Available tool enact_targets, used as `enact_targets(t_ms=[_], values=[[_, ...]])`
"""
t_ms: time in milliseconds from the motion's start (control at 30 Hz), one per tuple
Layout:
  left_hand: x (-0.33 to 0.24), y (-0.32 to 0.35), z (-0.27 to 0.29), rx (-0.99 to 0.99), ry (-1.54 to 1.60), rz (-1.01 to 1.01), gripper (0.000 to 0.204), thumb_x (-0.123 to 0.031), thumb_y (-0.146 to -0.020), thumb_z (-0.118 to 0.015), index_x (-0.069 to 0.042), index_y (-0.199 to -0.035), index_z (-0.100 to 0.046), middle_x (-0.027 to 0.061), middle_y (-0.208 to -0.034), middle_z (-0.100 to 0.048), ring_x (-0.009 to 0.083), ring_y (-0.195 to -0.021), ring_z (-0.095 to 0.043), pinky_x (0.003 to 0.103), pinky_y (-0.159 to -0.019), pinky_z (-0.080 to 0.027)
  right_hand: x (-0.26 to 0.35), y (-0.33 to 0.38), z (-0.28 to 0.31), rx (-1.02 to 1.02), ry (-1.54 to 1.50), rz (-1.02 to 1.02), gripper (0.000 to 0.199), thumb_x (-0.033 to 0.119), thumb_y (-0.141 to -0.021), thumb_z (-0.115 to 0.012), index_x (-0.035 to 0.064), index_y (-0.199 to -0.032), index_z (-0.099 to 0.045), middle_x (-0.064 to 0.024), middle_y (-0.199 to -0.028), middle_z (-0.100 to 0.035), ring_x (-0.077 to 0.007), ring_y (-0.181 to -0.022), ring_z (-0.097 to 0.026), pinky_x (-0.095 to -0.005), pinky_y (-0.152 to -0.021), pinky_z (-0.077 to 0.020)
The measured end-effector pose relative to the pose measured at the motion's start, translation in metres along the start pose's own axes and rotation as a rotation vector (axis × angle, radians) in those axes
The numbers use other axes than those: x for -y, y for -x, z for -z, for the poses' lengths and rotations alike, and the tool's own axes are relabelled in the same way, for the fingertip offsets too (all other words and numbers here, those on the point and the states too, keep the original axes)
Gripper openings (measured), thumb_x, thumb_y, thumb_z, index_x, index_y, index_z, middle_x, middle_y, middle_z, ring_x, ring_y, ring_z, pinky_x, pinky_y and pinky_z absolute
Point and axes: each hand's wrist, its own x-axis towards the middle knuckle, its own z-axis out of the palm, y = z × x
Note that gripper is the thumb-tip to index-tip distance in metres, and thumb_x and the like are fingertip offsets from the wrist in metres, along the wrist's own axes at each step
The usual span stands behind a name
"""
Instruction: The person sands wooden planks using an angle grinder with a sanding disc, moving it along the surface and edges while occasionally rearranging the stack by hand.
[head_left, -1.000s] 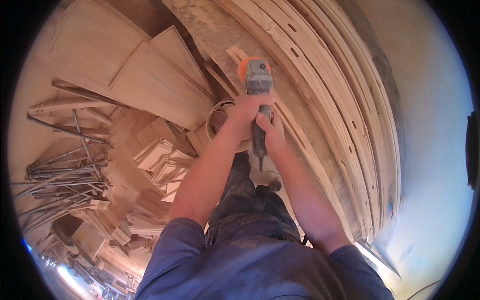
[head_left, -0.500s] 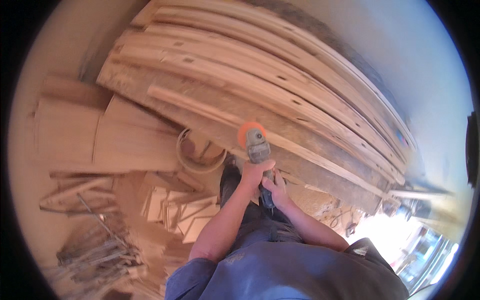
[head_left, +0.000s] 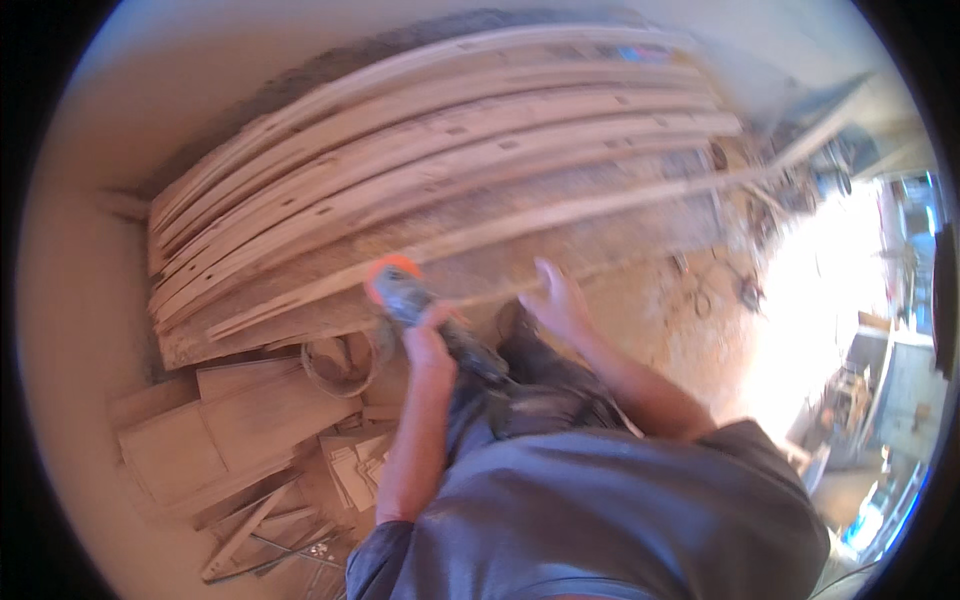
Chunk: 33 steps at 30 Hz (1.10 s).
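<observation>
One power tool with one orange disc, gripped by the left hand alone, in front of the body. Right hand beside it, empty, loosely spread. Disc overlaps one loose wood strip in view; contact unclear. At least four long boards beyond; one round bucket at left.

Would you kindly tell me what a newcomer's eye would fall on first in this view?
Most likely the bright orange disc on the grey power tool, held in the left hand just left of the picture's middle. Next come the long slotted boards lying side by side across the upper part, and the glaring patch of light at the right.
</observation>
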Motion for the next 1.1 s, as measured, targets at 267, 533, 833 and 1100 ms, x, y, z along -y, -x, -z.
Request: enact_targets(t_ms=[267, 533, 833, 1100], values=[[-0.068, 0.064, 0.037, -0.005, 0.201, -0.206, 0.020, -0.023, -0.089, -0.067, -0.006, -0.085, -0.058, 0.0103, -0.081, -0.062, 0.0251, -0.076, -0.062, 0.043, -0.074, -0.053, -0.041, -0.092, 0.026, -0.176, 0.561, 0.437, 0.060, 0.009, -0.082, -0.063, 0.0012, -0.141, -0.055, -0.0229, -0.140, -0.053, -0.0410, -0.140, -0.043, -0.0533, -0.119, -0.0337], [-0.086, 0.092, 0.131, -0.322, 0.153, -0.408, 0.028, -0.030, -0.083, -0.074, -0.008, -0.094, -0.060, 0.0082, -0.081, -0.059, 0.0245, -0.079, -0.060, 0.040, -0.075, -0.052, -0.050, -0.143, 0.025, -0.086, 0.563, 0.399, 0.039, 0.009, -0.080, -0.066, 0.0032, -0.118, -0.066, -0.0156, -0.114, -0.057, -0.0343, -0.114, -0.057, -0.0453, -0.101, -0.0438], [-0.084, 0.115, 0.116, -0.587, 0.225, -0.472, 0.030, -0.031, -0.081, -0.077, -0.009, -0.094, -0.061, 0.0080, -0.081, -0.060, 0.0249, -0.079, -0.061, 0.040, -0.075, -0.053, -0.069, -0.201, 0.039, 0.214, 0.474, 0.286, 0.039, 0.014, -0.069, -0.078, 0.0116, -0.108, -0.071, -0.0137, -0.115, -0.058, -0.0375, -0.102, -0.064, -0.0489, -0.088, -0.0523], [-0.083, 0.149, 0.089, -0.825, 0.298, -0.583, 0.031, -0.031, -0.078, -0.079, -0.011, -0.094, -0.062, 0.0079, -0.080, -0.061, 0.0253, -0.079, -0.062, 0.041, -0.074, -0.054, -0.052, -0.200, 0.056, 0.228, 0.672, 0.607, 0.055, 0.014, -0.070, -0.080, 0.0083, -0.123, -0.063, -0.0200, -0.120, -0.062, -0.0387, -0.106, -0.066, -0.0505, -0.087, -0.0538]])
